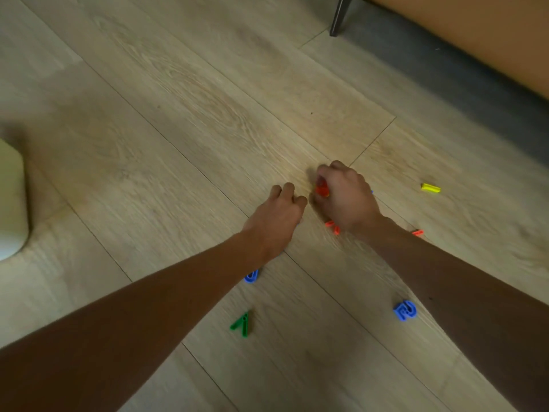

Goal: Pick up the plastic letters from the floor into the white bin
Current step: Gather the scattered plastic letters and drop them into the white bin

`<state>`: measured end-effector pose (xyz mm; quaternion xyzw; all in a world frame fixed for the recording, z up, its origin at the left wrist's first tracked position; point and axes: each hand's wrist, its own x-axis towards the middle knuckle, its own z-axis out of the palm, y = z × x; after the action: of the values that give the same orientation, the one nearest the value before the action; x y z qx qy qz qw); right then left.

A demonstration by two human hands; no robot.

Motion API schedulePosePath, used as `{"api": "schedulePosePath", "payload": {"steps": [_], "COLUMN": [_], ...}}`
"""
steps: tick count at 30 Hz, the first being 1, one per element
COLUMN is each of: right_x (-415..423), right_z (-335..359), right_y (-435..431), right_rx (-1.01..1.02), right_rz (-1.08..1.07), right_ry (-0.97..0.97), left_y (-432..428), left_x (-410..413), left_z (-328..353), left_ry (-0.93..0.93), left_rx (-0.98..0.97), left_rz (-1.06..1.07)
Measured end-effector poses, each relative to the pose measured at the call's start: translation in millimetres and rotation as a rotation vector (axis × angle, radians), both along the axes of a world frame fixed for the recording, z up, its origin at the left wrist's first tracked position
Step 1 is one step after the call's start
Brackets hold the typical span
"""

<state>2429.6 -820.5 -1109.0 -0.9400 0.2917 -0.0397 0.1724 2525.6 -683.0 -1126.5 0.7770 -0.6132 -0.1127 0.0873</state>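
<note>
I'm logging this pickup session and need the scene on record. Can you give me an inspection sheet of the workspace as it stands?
Surface: light wood-plank floor, no spills seen.
Job's things: white bin at the left edge, mostly out of frame. Loose on the floor: yellow piece, green letter, blue letter, blue piece partly under the left forearm, orange pieces below the right hand.
Clutter: nothing seen.
Grippers: left hand curled, contents hidden; right hand closed on a red-orange letter.
Cables: nothing seen.
Surroundings: orange furniture with a dark leg at top right.
</note>
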Motion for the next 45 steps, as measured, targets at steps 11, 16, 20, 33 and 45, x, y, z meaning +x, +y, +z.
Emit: {"api": "schedulePosePath", "payload": {"steps": [11,16,20,33,45], "right_x": [10.3,7.8,-3.1,-20.9,-20.2], "right_z": [4.6,0.9,7.6,17.2,5.9], "right_y": [2.5,-0.9,0.7,74.9,96.6], "right_rx": [-0.003,0.018,0.289,1.762,0.544], "right_rz": [-0.063,-0.075,-0.232,-0.621,0.068], "right_ry": [0.122,0.113,-0.123,-0.376,-0.195], "left_y": [0.2,-5.1,2.2,86.4,124.1], "left_x": [-5.9,-4.8,7.3,5.0,-10.9], "left_z": [11.6,11.4,23.7,52.6,46.7], "left_ry": [-0.047,0.013,0.65,2.131,1.232], "left_rx": [0.052,0.069,-0.129,-0.192,-0.089], "left_rz": [-0.163,-0.129,0.296,0.851,0.706]}}
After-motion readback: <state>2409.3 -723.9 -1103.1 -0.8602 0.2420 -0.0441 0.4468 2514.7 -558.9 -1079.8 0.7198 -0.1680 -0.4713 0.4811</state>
